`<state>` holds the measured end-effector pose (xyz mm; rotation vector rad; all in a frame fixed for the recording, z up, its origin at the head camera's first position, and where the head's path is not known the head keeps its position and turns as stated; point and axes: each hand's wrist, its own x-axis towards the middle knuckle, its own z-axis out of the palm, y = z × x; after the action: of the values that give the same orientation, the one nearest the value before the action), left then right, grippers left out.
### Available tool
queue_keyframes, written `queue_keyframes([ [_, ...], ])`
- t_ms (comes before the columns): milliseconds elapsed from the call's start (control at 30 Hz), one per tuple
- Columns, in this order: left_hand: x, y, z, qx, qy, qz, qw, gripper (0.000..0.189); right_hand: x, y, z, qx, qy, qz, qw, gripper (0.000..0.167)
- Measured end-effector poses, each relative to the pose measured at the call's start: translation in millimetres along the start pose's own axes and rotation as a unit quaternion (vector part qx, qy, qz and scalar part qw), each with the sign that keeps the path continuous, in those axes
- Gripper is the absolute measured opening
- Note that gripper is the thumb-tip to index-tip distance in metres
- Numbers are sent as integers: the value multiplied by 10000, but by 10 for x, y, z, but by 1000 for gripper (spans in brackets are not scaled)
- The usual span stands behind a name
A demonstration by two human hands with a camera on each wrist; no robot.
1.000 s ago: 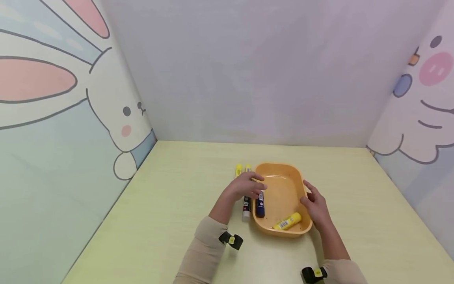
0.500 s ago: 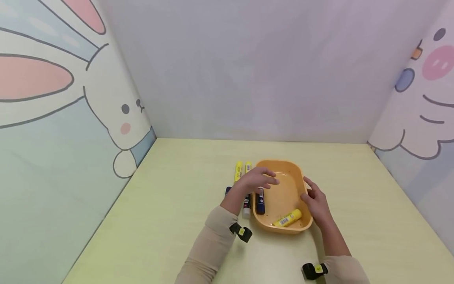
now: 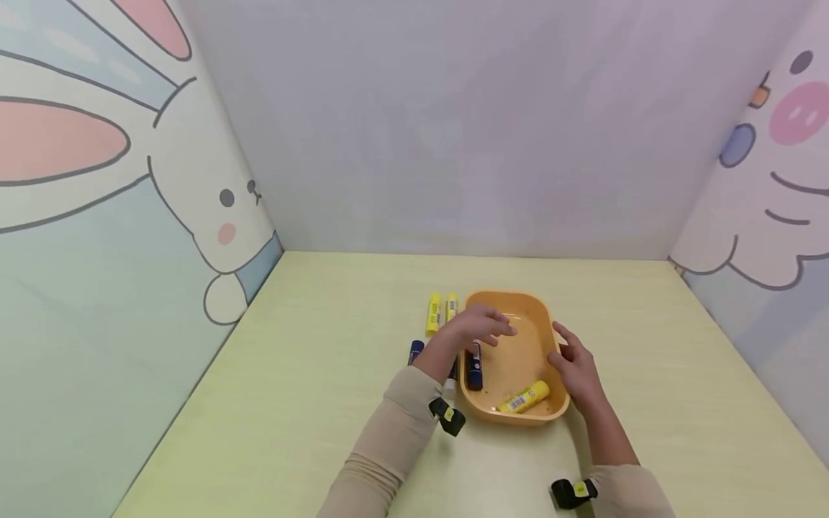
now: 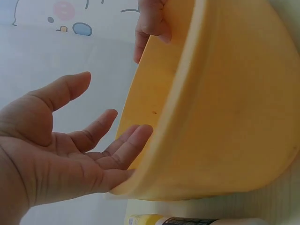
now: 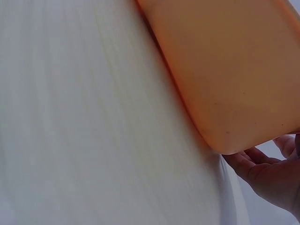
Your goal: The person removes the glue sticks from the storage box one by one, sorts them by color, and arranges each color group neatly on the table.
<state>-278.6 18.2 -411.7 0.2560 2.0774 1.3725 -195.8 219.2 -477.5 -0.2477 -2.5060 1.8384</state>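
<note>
My right hand (image 3: 578, 373) grips the right rim of an orange plastic tray (image 3: 518, 419), thumb over the edge and fingers against the outside. Above the tray's left side, my left hand (image 3: 476, 327) has its fingers spread, holding nothing; some fingertips lie close to the rim in the left wrist view. Inside the tray are a dark blue glue stick (image 3: 475, 370) along the left wall and a yellow glue stick (image 3: 524, 398) at the near end. The left hand partly covers the blue one. In the right wrist view, fingers (image 5: 255, 171) are at the tray's lower corner.
Left of the tray lie two yellow glue sticks (image 3: 433, 314), a dark blue one (image 3: 417, 350) and a dark one with a white end (image 3: 450, 388), partly behind my left forearm. A pale table (image 3: 324, 360) carries everything. Walls with cartoon animals rise behind and at both sides.
My left hand has moved rightward, from the tray's left edge to further over its inside. The right hand stays on the right rim; the glue sticks in the tray keep their places.
</note>
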Motion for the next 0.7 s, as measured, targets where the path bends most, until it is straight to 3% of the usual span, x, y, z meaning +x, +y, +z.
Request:
queue_keyframes([
  [300,8,35,30,372,134,-159,9991,37,21,22,-7,6,-46,39,10000,61],
  [700,128,78,21,-29,-57,-195,9998,39,-18,-4,2,-12,-61,-22,10000,60],
])
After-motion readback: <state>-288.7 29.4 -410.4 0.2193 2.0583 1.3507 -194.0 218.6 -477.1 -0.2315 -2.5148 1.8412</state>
